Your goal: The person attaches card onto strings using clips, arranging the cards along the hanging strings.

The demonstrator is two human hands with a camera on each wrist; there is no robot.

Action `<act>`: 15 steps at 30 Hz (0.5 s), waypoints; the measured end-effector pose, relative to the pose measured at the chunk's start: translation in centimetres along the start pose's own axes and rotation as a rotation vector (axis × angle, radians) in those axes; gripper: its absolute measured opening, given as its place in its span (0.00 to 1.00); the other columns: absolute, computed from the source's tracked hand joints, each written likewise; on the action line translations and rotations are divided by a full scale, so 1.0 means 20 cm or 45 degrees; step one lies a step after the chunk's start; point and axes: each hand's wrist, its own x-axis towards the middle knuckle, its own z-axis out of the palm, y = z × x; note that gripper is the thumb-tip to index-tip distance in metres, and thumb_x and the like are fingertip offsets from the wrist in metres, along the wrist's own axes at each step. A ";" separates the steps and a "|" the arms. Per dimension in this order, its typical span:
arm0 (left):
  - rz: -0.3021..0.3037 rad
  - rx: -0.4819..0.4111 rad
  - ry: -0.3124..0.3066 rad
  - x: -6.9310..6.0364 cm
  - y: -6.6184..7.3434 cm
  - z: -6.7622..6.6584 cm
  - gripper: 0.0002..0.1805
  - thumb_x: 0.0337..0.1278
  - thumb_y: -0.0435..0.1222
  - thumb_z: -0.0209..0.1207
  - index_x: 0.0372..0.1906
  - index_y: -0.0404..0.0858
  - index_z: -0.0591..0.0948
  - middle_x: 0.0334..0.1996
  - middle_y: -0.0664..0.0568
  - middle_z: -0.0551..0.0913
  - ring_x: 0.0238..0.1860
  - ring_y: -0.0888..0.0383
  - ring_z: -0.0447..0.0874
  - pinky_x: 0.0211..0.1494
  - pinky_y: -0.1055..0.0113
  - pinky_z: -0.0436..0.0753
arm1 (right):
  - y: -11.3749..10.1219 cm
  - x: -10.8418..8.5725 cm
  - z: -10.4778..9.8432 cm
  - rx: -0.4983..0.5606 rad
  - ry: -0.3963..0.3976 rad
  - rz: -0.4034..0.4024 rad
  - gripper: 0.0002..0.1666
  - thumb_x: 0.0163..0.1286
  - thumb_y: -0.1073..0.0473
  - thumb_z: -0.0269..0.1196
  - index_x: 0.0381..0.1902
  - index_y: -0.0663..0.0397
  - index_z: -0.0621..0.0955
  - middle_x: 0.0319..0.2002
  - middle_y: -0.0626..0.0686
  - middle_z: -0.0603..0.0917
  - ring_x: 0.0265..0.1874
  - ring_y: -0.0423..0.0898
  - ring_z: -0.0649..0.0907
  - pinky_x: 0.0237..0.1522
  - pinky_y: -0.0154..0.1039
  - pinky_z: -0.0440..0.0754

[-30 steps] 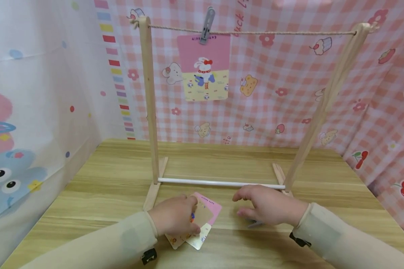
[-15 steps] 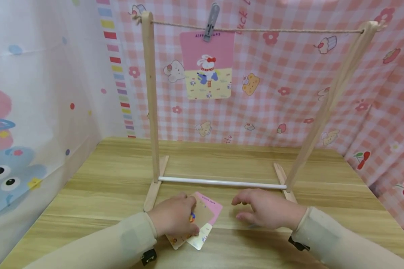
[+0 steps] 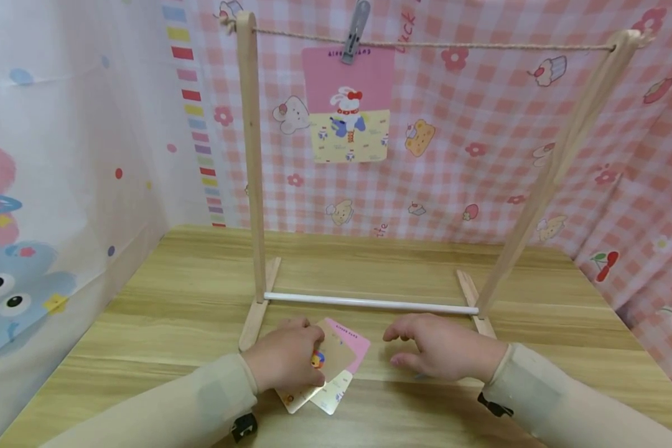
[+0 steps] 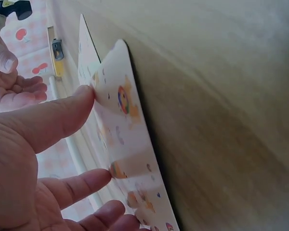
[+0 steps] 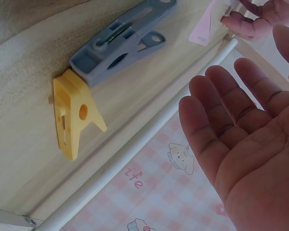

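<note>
In the head view, my left hand is at two overlapping cards on the table. The upper one is a tan card with small cartoon figures. Beneath it a pink and cream card sticks out. The left wrist view shows my thumb and fingertips, spread apart, touching the face of the tan card. My right hand hovers over the table with loosely bent fingers, holding nothing. Near it, in the right wrist view, lie a grey clothes peg and a yellow clothes peg, touching each other.
A wooden frame with a left post, a right post and a white crossbar stands behind the hands. From its string a pink and yellow rabbit card hangs by a grey peg. Printed cloth surrounds the table.
My left hand has drawn back slightly to the left, so more of the tan card shows. The cards and my right hand stay almost where they were. The head view has shifted a little.
</note>
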 end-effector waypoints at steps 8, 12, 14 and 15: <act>-0.018 -0.004 -0.010 0.00 0.00 -0.01 0.32 0.45 0.46 0.81 0.57 0.42 0.84 0.52 0.48 0.78 0.48 0.52 0.73 0.48 0.56 0.80 | 0.00 0.00 0.00 0.007 -0.002 0.003 0.19 0.75 0.50 0.68 0.58 0.53 0.84 0.54 0.49 0.88 0.54 0.49 0.87 0.57 0.50 0.86; -0.023 0.002 -0.022 0.00 0.00 -0.02 0.31 0.48 0.44 0.79 0.58 0.42 0.83 0.53 0.48 0.78 0.49 0.52 0.73 0.49 0.56 0.80 | 0.00 0.01 0.00 0.006 0.001 0.005 0.19 0.75 0.50 0.68 0.58 0.53 0.84 0.55 0.49 0.88 0.55 0.48 0.87 0.57 0.50 0.86; -0.025 0.010 -0.026 0.00 0.00 -0.02 0.30 0.49 0.43 0.79 0.59 0.42 0.83 0.53 0.48 0.78 0.49 0.52 0.73 0.50 0.56 0.80 | 0.00 0.01 0.01 0.004 0.002 0.008 0.19 0.75 0.50 0.68 0.58 0.53 0.84 0.54 0.48 0.88 0.55 0.48 0.87 0.57 0.50 0.86; -0.027 0.012 -0.028 0.00 0.00 -0.02 0.30 0.49 0.43 0.79 0.59 0.42 0.83 0.53 0.48 0.77 0.49 0.52 0.73 0.50 0.57 0.80 | 0.00 0.01 0.01 0.005 0.001 0.010 0.19 0.75 0.50 0.68 0.58 0.53 0.84 0.54 0.48 0.88 0.54 0.48 0.87 0.57 0.50 0.86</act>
